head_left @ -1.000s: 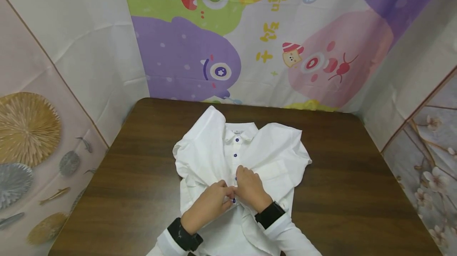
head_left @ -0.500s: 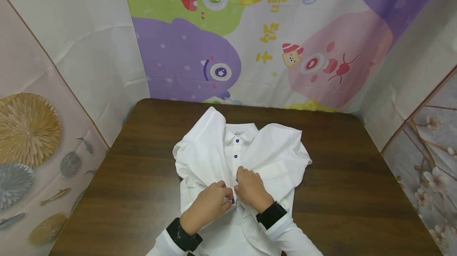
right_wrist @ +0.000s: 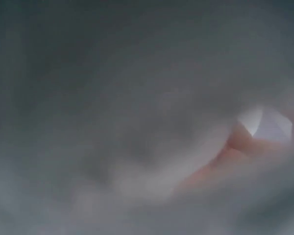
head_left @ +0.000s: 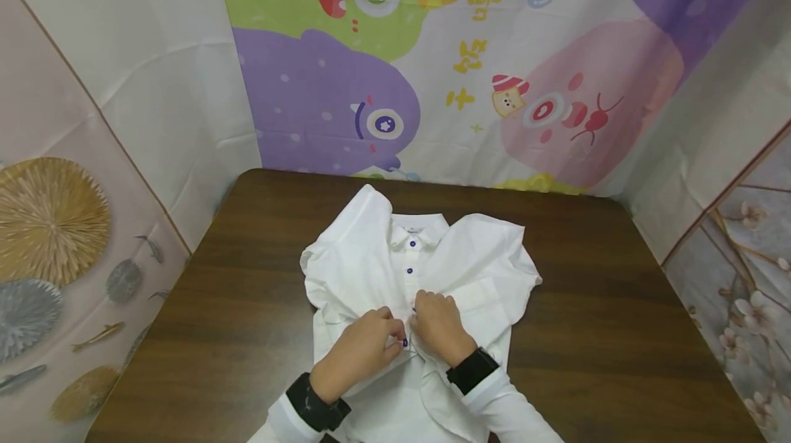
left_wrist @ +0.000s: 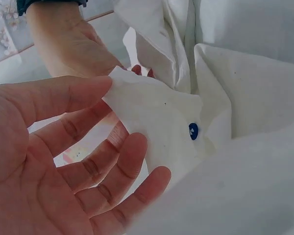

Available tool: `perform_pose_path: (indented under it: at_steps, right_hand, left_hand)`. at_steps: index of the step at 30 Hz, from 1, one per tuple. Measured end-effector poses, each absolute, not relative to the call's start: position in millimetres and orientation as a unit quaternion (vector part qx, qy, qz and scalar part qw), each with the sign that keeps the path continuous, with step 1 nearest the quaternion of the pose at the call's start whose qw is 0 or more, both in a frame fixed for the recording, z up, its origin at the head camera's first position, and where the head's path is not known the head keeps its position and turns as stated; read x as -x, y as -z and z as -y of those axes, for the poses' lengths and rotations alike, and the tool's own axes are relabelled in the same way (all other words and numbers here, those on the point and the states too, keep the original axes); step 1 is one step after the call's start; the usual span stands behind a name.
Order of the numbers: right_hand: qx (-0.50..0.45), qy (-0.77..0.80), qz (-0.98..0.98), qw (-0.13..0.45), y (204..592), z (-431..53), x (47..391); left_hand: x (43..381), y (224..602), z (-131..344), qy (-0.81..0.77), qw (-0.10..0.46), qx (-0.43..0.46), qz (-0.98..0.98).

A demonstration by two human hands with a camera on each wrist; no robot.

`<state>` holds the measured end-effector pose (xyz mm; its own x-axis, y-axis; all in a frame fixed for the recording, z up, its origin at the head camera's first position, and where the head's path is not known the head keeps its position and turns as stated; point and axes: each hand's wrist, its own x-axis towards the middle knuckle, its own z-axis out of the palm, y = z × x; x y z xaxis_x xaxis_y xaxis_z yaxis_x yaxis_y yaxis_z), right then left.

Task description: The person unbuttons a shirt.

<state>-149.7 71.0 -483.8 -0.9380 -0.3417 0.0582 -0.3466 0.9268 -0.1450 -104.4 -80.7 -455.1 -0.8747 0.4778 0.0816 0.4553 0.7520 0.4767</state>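
Note:
A white collared shirt (head_left: 355, 251) with dark blue buttons lies front up, its sleeves folded up toward the collar. My left hand (head_left: 360, 345) pinches the edge of the front placket between thumb and forefinger, beside a blue button (left_wrist: 193, 131); its other fingers are spread under the cloth in the left wrist view. Close on the right, my right hand (head_left: 440, 326) pinches the placket at about the same height, fingers curled over the cloth. Below both hands the shirt front parts into loose folds. Blurred grey fabric covers most of the right wrist view.
The shirt lies on a dark brown wooden table (head_left: 593, 305). A cartoon-printed cloth (head_left: 457, 148) hangs behind the table's far edge. Patterned cloth panels (head_left: 123, 189) stand at the left and right. A black band (head_left: 472, 371) is on each wrist.
The hands stay at the placket with only tiny finger shifts. The button by the left fingertips has moved up slightly, and the one by the right fingertips is now more covered.

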Motion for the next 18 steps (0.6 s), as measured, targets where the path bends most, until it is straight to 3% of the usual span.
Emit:
perform_pose_path:
  at_steps: [12, 18]
  right_hand:
    - [-0.153, -0.170, 0.973, 0.028, 469, -82, 155]
    - [-0.152, -0.223, 0.961, 0.058, 455, -89, 157]
  left_hand:
    - [110, 450, 82, -0.255, -0.001, -0.257, -0.932]
    - [122, 447, 77, -0.305, -0.051, -0.226, -0.924]
